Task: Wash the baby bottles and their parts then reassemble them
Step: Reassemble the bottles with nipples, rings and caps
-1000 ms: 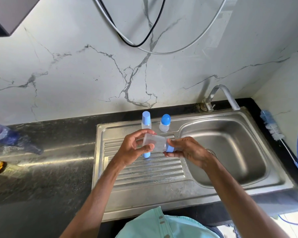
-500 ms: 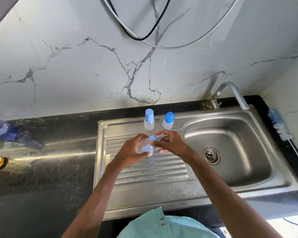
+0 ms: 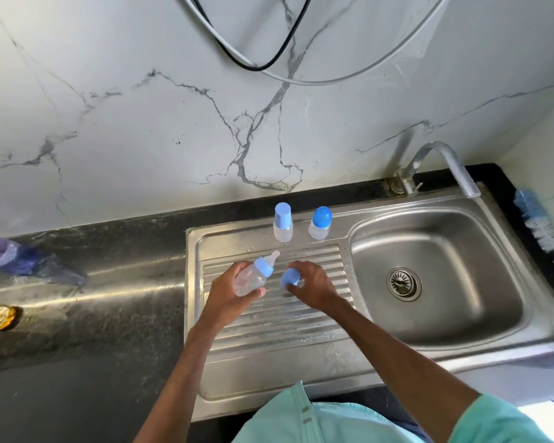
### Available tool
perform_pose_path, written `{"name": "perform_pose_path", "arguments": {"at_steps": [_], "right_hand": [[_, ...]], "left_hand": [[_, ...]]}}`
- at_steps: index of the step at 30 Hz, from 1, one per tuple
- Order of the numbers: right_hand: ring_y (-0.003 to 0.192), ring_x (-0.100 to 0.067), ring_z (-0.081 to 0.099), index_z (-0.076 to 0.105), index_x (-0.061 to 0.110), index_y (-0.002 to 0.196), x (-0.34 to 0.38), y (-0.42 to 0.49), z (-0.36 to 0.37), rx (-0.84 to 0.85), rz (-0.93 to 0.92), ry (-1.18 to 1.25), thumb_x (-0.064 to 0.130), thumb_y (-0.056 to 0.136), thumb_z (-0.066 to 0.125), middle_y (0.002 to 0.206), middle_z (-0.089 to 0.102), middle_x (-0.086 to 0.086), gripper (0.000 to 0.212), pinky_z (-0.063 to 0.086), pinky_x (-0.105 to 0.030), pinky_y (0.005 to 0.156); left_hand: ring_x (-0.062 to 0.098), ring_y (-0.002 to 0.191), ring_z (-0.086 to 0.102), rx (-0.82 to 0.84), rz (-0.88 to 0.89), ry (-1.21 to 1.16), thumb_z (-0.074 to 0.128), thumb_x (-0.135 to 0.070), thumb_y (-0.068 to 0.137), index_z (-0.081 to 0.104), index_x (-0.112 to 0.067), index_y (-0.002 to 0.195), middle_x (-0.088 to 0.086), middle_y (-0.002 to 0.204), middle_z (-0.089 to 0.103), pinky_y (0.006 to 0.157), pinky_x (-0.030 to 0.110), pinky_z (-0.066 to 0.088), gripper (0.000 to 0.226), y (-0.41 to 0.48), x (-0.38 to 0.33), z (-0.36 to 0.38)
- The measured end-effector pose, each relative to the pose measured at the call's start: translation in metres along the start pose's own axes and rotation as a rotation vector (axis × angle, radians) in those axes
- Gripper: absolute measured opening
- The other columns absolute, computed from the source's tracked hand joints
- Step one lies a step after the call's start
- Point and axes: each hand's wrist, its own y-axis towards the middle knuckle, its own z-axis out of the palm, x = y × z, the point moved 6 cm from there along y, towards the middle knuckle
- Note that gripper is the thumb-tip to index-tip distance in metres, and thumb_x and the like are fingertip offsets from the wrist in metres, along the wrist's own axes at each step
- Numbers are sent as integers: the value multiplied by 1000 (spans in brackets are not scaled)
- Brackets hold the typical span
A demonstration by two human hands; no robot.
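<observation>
Risk, head view: the left hand (image 3: 224, 298) was wrapped round the clear bottle (image 3: 248, 281), thumb underneath, holding it tilted with the teat (image 3: 274, 254) pointing away from the person. The plastic was probably wet, so the bottle could slide out and drop onto the ribbed drainboard (image 3: 269, 318) under both hands.

The right hand (image 3: 314, 287), just beside the left, had its fingers curled over the blue cap (image 3: 290, 278). I could not tell whether the cap was lifted or sitting on the ribs. If pressed on askew, it might pinch the teat or sit crooked on the blue collar (image 3: 264, 266). If fumbled, it could roll to the right of that hand into the basin (image 3: 445, 266).

A careless reach beyond the hands could topple the flat-capped bottle (image 3: 282, 222) or the dome-capped bottle (image 3: 320, 222) standing there.

Change from a second ago: both hands had been on the one bottle, held level between them, the right at its collar end. The hands had since parted, the bottle stayed with the left, and the right had gone to the cap.
</observation>
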Motion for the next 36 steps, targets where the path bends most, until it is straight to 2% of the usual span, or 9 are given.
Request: {"name": "perform_pose_path", "arguments": {"at_steps": [3,7,14,19,24,27,29,32,36], "right_hand": [[85,-20,71,72,14,113,-1,-9,-43,-87,137,305,13,77,89,107,75,-8,40,62,-35,80],[93,-19,73,70,18,119,16,-33,-92,33,74,612,-3,82,81,115,75,-10,43,62,-36,85],[108,-18,73,73,18,124,51,-66,-116,125,-63,520,-4,84,81,122,75,1,46,60,-32,91],[104,-13,74,77,21,119,68,-72,-120,105,-161,336,10,78,91,112,78,10,45,61,-32,93],[102,-8,73,79,22,118,75,-78,-121,72,-214,269,15,76,93,110,78,15,45,60,-26,89],[92,-19,77,79,15,117,76,-78,-122,76,-170,387,12,79,91,105,80,4,40,64,-34,83],[86,-30,79,76,5,116,79,-78,-121,108,-115,519,10,84,87,103,80,-8,35,66,-41,79],[87,-38,78,74,-4,115,79,-77,-120,162,0,645,18,88,83,103,78,-19,36,66,-39,78],[77,-34,76,70,-9,111,81,-74,-116,196,196,721,36,94,77,92,76,-27,48,65,-34,71]], "left_hand": [[2,111,62,26,30,23,89,-35,75,62,-34,129,-18,121,68,88,17,44,60,1,-1,1],[-1,116,61,83,80,43,89,-35,74,63,-39,130,-22,124,67,100,30,48,62,4,-9,8],[2,121,61,179,193,21,92,-35,74,63,-37,137,-18,130,68,102,29,47,69,0,-54,22],[7,115,64,250,271,105,91,-31,76,62,-29,140,-11,129,69,96,28,49,70,-9,-71,24],[6,112,63,199,379,148,88,-35,78,63,-26,138,-9,127,69,91,22,47,65,-16,-79,21],[6,111,60,131,426,153,86,-37,80,62,-23,139,-9,128,69,89,13,41,65,-20,-85,22],[5,111,55,67,476,176,84,-37,82,62,-22,139,-9,130,68,92,17,41,63,-22,-90,22],[7,117,50,15,540,228,78,-38,88,60,-19,142,-6,136,65,100,31,42,60,-22,-96,22],[16,119,50,-68,628,234,76,-30,93,57,-17,143,-3,138,61,104,33,41,55,-31,-103,27]]}}
